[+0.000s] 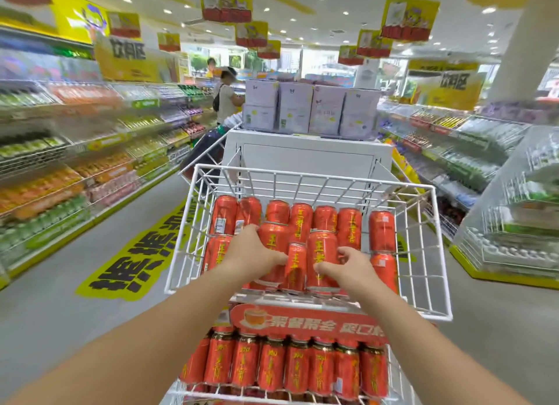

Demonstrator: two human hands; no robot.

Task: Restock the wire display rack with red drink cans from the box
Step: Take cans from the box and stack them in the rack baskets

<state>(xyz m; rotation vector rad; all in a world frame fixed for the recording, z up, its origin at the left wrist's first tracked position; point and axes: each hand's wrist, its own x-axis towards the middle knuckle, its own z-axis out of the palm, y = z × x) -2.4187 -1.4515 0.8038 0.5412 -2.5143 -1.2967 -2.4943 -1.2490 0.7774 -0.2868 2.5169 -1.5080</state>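
Observation:
A white wire display rack [314, 182] stands in front of me, its top basket holding several red drink cans [351, 227] stacked in two layers. My left hand [252, 253] grips a red can [273, 238] in the front row, fingers curled over its top and side. My right hand [348, 265] grips the neighbouring red can [322, 253], thumb on its front. A narrower-looking can [295, 265] sits between them. A lower tier holds a row of red cans [272, 365] under a red sign [305, 323]. The box is not in view.
Aisles run past on both sides of the rack, with stocked shelves at left [75, 150] and right [453, 150]. Pale purple cartons [311, 108] sit on a white stand behind the rack. Two people [225, 92] stand far down the left aisle. A wrapped pallet display [520, 211] stands at right.

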